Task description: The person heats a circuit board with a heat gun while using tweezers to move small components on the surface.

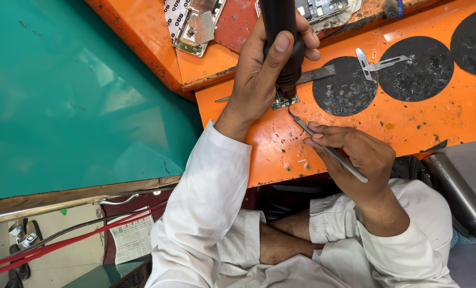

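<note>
My left hand (262, 74) grips a black hot-air wand (281, 32) upright, its nozzle pointing down at a small circuit board (284, 101) on the orange workbench (408, 122). My right hand (350, 152) holds metal tweezers (328, 151) whose curved tip reaches the board's lower right edge. Both sleeves are white.
Black round pads (344, 88) dot the orange bench, with a second pair of tweezers (379, 63) lying across two of them. Phone parts and a circuit board (195, 26) lie at the top. A teal surface (62, 96) fills the left. A metal cylinder (456, 194) lies at right.
</note>
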